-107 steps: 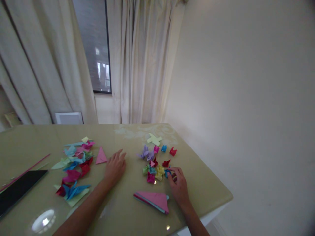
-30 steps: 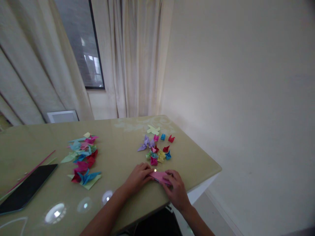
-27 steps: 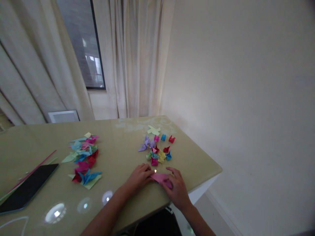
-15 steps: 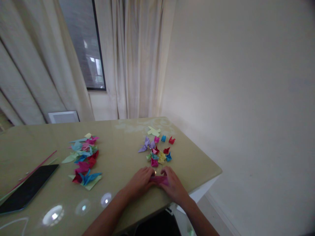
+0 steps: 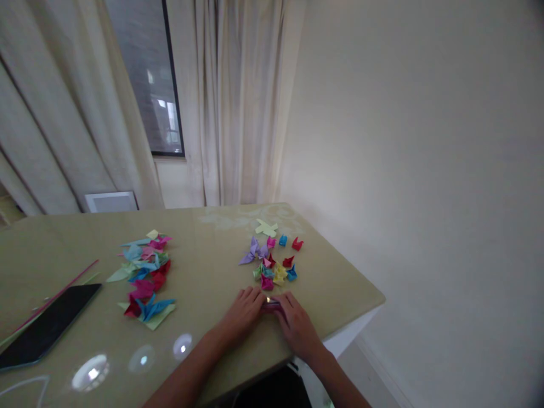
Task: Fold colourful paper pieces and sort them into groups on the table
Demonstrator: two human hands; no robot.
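Head view: both hands close on a folded paper stack (image 5: 272,306)

Half a second ago the stack showed a broader pink-purple face between the hands; now it reads as a thin band, seen almost edge-on. The left hand (image 5: 246,309) and right hand (image 5: 298,326) hold it level near the front of the glossy table (image 5: 204,255). The change suggests that the stack has been tipped up or squeezed, and that the work in hand is squaring or pressing its layers together; that is a judgement, since the fingers hide most of it.

Fingers on both hands are bent inward with almost no opening left, each set gripping one end of the stack. How hard they press cannot be told.

What shows of the stack is a narrow strip, dark purple-pink with a paler line along it. Its outline, corners and number of sheets are out of sight behind the hands.

Just beyond the fingertips lies a cluster of small origami pieces, among them a magenta one (image 5: 267,282), a yellow one (image 5: 279,275) and a blue one (image 5: 292,273). A pale green paper cross (image 5: 266,228) rests past them. Well to the left spreads a mixed origami pile (image 5: 143,289).
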